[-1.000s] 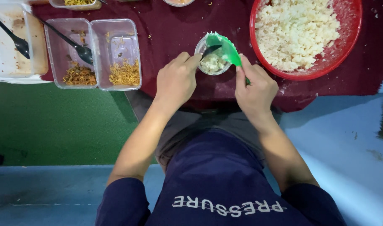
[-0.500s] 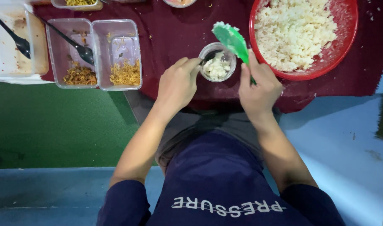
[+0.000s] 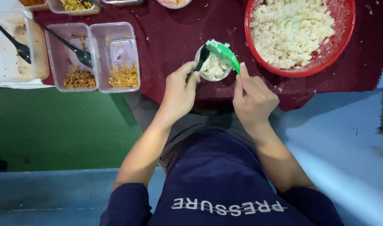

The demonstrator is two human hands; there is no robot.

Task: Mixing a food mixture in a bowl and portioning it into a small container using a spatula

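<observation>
A small clear cup (image 3: 213, 69) partly filled with white rice stands on the dark red cloth (image 3: 174, 37). My left hand (image 3: 179, 92) holds a black spoon (image 3: 203, 56) with its bowl dipped into the cup. My right hand (image 3: 253, 100) grips a green rice paddle (image 3: 223, 52), tilted over the cup's right rim with rice grains stuck to it. A large red bowl (image 3: 344, 35) of white rice sits just right of the cup.
Two clear plastic tubs (image 3: 116, 37) at left hold fried noodles and a brown topping, with a black spoon (image 3: 76, 49) in one. A white tray (image 3: 9, 62) with another black spoon lies at far left. Green floor lies below the cloth.
The green paddle had lifted up and right off the cup, and it has now come back down over the rim. My left hand with the spoon stayed at the cup.
</observation>
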